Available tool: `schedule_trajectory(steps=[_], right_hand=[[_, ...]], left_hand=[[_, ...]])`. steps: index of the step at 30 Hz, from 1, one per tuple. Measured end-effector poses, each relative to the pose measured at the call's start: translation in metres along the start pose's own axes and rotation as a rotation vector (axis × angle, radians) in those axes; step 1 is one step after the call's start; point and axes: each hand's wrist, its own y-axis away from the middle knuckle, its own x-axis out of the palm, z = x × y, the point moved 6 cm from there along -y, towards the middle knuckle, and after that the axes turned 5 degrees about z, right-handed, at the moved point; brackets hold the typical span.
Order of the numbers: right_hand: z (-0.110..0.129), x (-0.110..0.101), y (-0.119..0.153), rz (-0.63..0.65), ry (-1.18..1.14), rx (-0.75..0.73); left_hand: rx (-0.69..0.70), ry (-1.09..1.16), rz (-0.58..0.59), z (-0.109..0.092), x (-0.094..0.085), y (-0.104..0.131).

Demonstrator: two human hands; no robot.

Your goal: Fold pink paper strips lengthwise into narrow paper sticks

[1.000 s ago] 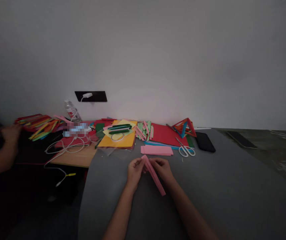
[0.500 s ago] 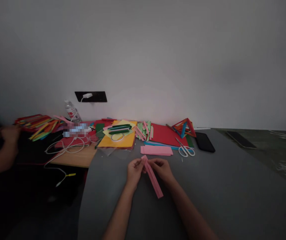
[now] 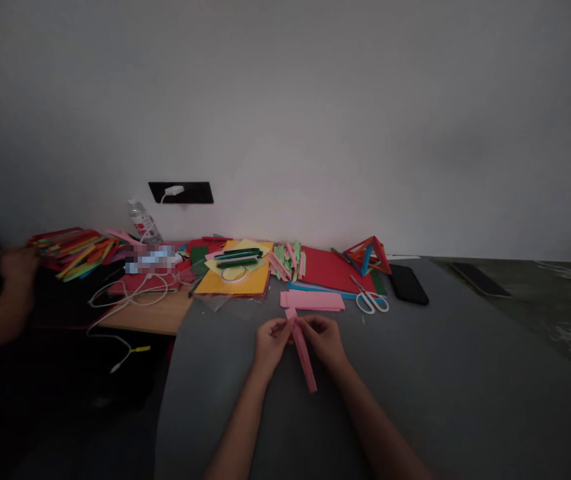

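Head view: pink paper strip (image 3: 306, 363) held by left hand (image 3: 270, 343) and right hand (image 3: 326, 340) at grey table (image 3: 215, 413).
The strip is pinched near its far end by the narrowed fingers of each hand. Just beyond, a pink paper stack (image 3: 312, 301) is laid in front of a red sheet (image 3: 328, 267); the sheet is partly overlapped by white-handled scissors (image 3: 372, 304). A black phone (image 3: 410, 285) is positioned farther right, yellow paper (image 3: 232, 287) farther left.

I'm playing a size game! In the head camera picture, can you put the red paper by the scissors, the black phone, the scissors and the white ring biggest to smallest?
1. Red paper, though partly covered
2. Black phone and scissors: they look alike, so I can't rank them
3. White ring
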Motion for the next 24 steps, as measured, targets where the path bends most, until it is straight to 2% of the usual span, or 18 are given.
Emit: schedule_trajectory(steps=[5, 10, 17, 24], right_hand=[[-0.004, 0.003, -0.002, 0.087, -0.084, 0.038], [-0.011, 0.005, -0.003, 0.123, -0.154, 0.107], [-0.012, 0.006, -0.003, 0.121, -0.114, 0.106], [-0.011, 0.0, -0.006, 0.078, -0.077, 0.08]], left_hand=[[0.03, 0.022, -0.051, 0.003, -0.005, 0.0], [0.05, 0.007, -0.022, 0.004, -0.005, -0.001], [0.056, 0.008, -0.052, 0.003, -0.005, -0.001], [0.039, -0.025, 0.001, 0.0, -0.001, 0.0]])
